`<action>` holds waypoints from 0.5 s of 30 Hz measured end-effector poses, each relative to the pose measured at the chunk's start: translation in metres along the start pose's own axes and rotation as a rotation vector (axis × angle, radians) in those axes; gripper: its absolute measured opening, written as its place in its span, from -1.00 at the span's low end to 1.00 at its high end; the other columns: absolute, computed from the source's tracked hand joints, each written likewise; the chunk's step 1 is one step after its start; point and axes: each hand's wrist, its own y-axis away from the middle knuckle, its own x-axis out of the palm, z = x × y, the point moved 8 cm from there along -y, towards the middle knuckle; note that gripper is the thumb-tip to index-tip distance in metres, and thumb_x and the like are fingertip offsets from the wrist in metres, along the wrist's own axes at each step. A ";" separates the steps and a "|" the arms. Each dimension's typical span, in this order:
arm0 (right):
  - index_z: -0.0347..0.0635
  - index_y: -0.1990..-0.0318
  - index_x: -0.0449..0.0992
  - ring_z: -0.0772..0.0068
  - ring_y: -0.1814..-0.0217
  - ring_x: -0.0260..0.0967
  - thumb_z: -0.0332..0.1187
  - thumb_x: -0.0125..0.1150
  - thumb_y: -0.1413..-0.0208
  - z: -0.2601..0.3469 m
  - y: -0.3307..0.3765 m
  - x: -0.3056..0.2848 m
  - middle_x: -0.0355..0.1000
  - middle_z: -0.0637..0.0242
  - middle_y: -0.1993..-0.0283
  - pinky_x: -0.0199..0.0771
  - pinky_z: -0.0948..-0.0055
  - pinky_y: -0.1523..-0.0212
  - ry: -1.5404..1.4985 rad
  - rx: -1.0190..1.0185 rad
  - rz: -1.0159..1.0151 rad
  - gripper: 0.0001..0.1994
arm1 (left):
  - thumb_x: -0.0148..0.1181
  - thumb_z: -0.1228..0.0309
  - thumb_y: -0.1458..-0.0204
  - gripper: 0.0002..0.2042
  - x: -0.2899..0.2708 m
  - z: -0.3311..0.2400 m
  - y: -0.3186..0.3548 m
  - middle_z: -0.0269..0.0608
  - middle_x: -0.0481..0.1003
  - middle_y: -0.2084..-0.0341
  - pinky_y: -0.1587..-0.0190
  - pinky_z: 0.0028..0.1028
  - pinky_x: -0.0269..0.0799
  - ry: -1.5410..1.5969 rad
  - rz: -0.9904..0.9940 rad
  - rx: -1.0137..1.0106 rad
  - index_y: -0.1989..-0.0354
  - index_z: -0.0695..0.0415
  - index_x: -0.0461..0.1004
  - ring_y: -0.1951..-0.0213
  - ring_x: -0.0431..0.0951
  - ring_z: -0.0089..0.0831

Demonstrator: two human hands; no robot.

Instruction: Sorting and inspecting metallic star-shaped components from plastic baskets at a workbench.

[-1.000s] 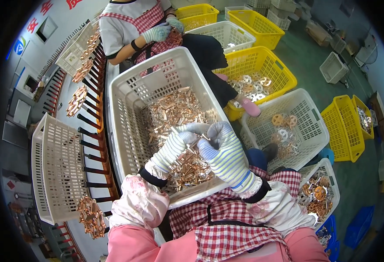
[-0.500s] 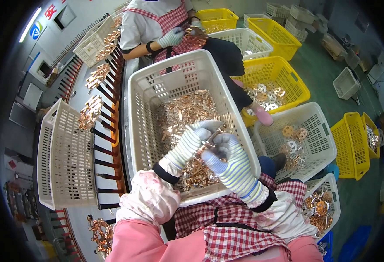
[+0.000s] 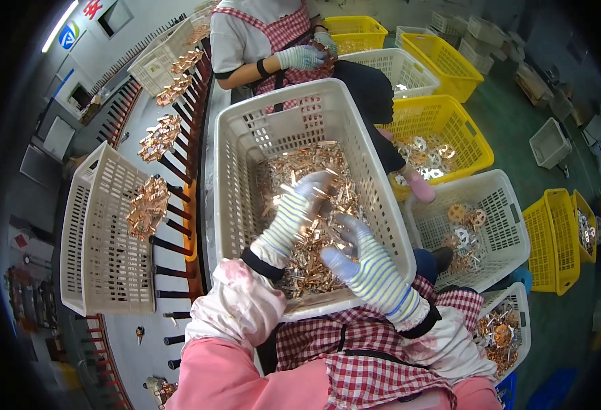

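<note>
Both of my hands, in striped knit gloves, are inside a large white plastic basket [image 3: 390, 225] holding a heap of small copper-coloured metal pieces [image 3: 314, 263]. My left hand [image 3: 292, 215] hovers over the middle of the heap, its fingers smeared by motion; blurred pieces lie or fall around it, and whether it grips any is hidden. Nearer the basket's right wall, my right hand [image 3: 372, 270] has thumb and fingers apart, with no piece visible in it. A small gap separates the hands.
Along the left runs a rack of black-handled bars [image 3: 171, 242] bearing clusters of copper pieces [image 3: 148, 208]. Beyond it stands a white basket [image 3: 106, 239]. A co-worker [image 3: 273, 48] sits across from me. Yellow baskets [image 3: 474, 140] and a white basket [image 3: 512, 229] stand to the right.
My hands were close together over the heap and have drawn apart, the right one opening. The copper clusters on the left rack have shifted nearer to me. My view has moved slightly.
</note>
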 end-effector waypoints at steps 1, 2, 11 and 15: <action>-0.34 0.00 0.28 0.57 0.10 0.28 -0.21 0.22 -0.06 -0.007 0.000 0.000 0.34 0.36 0.17 0.33 0.55 0.11 -0.143 0.061 0.005 -0.54 | 0.11 0.14 -0.08 -0.52 0.000 -0.013 -0.004 -0.09 0.38 0.03 0.10 -0.49 0.44 -0.261 -0.228 0.097 -0.07 0.22 0.30 0.05 0.43 -0.37; -0.35 -0.05 0.26 0.53 0.04 0.28 -0.16 0.20 -0.08 -0.013 0.000 0.001 0.35 0.34 0.12 0.33 0.53 0.08 -0.286 0.121 0.011 -0.49 | 0.09 0.09 -0.08 -0.47 0.007 -0.005 -0.003 -0.08 0.36 0.00 -0.01 -0.48 0.36 -0.522 -0.212 -0.058 -0.10 0.24 0.27 -0.02 0.38 -0.39; -0.09 -0.11 0.28 0.46 0.39 0.42 -0.19 0.00 -0.16 -0.019 0.040 -0.080 0.43 0.23 0.07 0.48 0.57 0.41 -0.840 0.418 -0.271 -0.61 | -0.14 -0.16 -0.09 -0.32 0.015 -0.020 0.025 -0.15 0.37 0.00 -0.06 -0.37 0.23 -0.325 -0.213 0.123 -0.12 0.24 0.27 -0.01 0.36 -0.37; -0.26 -0.07 0.30 0.45 0.28 0.42 -0.26 0.03 -0.15 -0.054 0.042 -0.203 0.42 0.12 0.06 0.47 0.56 0.42 -1.162 0.162 -0.426 -0.62 | -0.16 -0.10 -0.13 -0.40 0.001 -0.016 0.024 -0.16 0.42 0.07 0.01 -0.37 0.29 -0.209 -0.280 0.081 -0.06 0.23 0.32 0.09 0.42 -0.40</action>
